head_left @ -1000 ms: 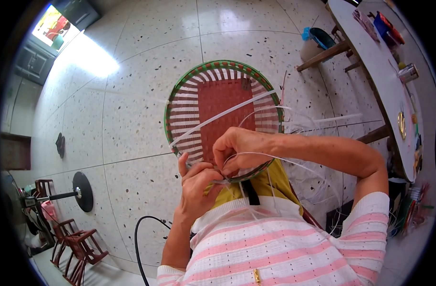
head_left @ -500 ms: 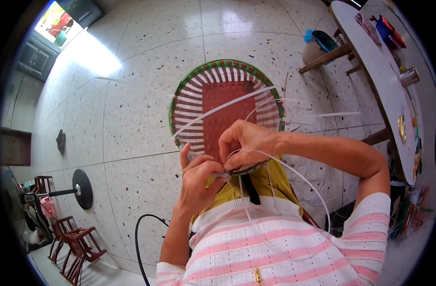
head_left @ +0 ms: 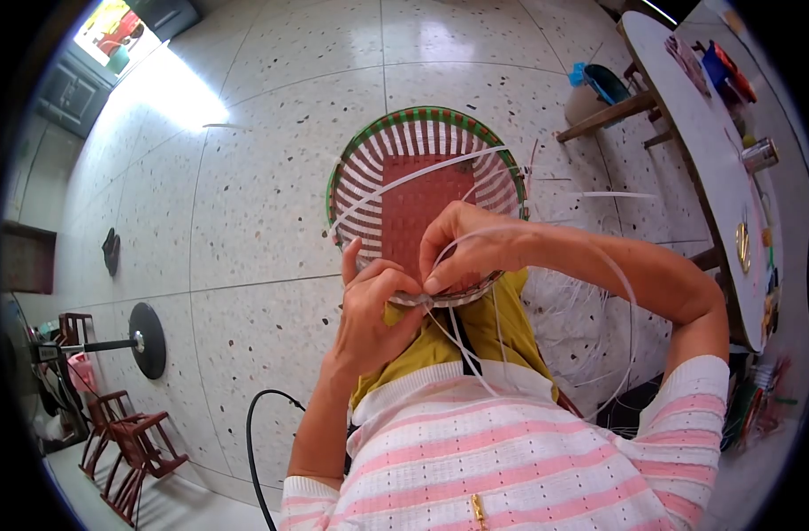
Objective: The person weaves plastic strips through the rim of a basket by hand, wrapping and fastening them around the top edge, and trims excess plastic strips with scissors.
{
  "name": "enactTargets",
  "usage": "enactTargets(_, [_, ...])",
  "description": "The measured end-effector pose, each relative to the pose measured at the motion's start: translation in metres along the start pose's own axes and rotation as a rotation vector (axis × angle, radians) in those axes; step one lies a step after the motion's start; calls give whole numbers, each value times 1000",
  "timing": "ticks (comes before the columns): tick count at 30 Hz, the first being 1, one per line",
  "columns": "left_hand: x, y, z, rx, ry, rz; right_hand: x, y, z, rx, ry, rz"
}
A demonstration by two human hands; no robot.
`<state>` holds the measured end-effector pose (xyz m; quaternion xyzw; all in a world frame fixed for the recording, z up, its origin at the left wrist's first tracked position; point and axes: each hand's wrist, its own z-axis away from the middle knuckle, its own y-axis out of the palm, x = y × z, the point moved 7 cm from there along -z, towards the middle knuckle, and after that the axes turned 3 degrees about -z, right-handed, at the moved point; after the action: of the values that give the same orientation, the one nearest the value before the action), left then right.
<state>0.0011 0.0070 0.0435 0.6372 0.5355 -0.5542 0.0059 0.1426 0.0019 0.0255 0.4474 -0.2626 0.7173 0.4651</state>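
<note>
A round woven basket point(head_left: 409, 217) rests at my lap, with a reddish-brown base, white slatted sides and a green-bound rim. My left hand point(head_left: 369, 305) pinches the near rim between thumb and fingers, the index finger lifted. Close beside it, my right hand point(head_left: 464, 250) has thumb and forefinger pressed together at the inner rim on a thin white strip. That strip loops back over my right forearm and hangs in an arc. A wider white strip point(head_left: 422, 171) lies across the basket's opening. Loose strip ends point(head_left: 462, 341) trail over my yellow-green trousers.
A long table point(head_left: 696, 133) on the right carries a metal can point(head_left: 760, 155) and scissors point(head_left: 743, 246). Under it stands a bucket point(head_left: 590, 97). Cut white strips point(head_left: 563, 310) lie on the floor. Small brown chairs point(head_left: 139, 434) and a black round stand base point(head_left: 148, 341) are on the left.
My right hand has moved slightly closer to my left at the near rim. The thin strip's loop has swung right. The basket appears slightly farther right in view.
</note>
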Motion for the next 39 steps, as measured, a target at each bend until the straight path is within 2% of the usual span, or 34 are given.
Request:
enactTargets(7, [5,2,-3,9,6,17,-11,-3,-6,70,104,-14])
enactTargets(10, [6,3,-4,4,10,20,-11,-3,-9,116,95,-93])
enactTargets(16, [14,3,-6,23,35,9,-8,-7,-11,70,34,-110])
enactTargets(18, [12,4,-7,36,51,13,-4,-9,-12,81,-17,101])
enactTargets(19, [12,4,-8,27,42,21,-3,-11,-12,76,-18,100])
enactTargets(22, [14,4,-11,15,42,25,-4,-10,-12,122,61,26])
enactTargets(24, [16,4,-11,11,49,23,-5,-16,-11,1,94,-76])
enactTargets(27, [18,5,-15,20,49,26,-10,-14,-19,112,-14,-44])
enactTargets(31, [22,7,-19,8,59,19,-11,-21,-19,96,-10,-62])
enactTargets(33, [24,6,-22,-19,71,23,10,-30,-14,-31,-202,208])
enactTargets(34, [26,6,-24,-42,59,24,16,-33,-8,-34,-203,210])
enactTargets(36, [31,5,-28,-70,51,29,38,-54,15,-257,-339,306])
enactTargets(37, [31,6,-29,-50,92,19,34,-58,23,-258,-338,312])
enactTargets(39, [30,7,-31,-29,132,14,31,-85,59,-742,-432,416])
